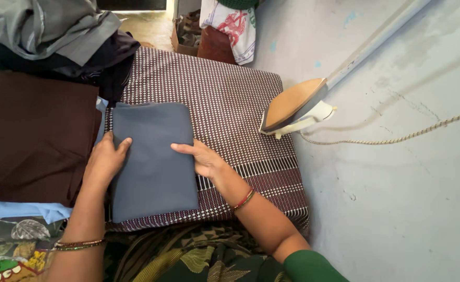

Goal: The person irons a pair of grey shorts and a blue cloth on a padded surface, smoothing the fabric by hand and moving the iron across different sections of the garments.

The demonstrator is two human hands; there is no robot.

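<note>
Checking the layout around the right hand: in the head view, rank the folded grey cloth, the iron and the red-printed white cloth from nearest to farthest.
1. Folded grey cloth: under the right hand.
2. Iron: upper right, at the pad's edge.
3. Red-printed white cloth: top, farthest.

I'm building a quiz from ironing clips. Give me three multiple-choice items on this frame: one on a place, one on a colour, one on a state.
1. Where does the iron stand?
A. On the folded grey cloth
B. At the right edge of the checked ironing pad
C. On the brown fabric

2. What colour is the folded cloth under the hands?
A. Slate grey
B. White
C. Yellow

3. How do the hands meet the cloth?
A. Both lift it clear of the pad
B. Left hand and right hand lie flat on it
C. Neither touches it

Answers: 1 B, the iron is tipped up at the edge of the checked ironing pad by the wall; 2 A, it is plain dark grey; 3 B, both palms rest on its sides.
</note>
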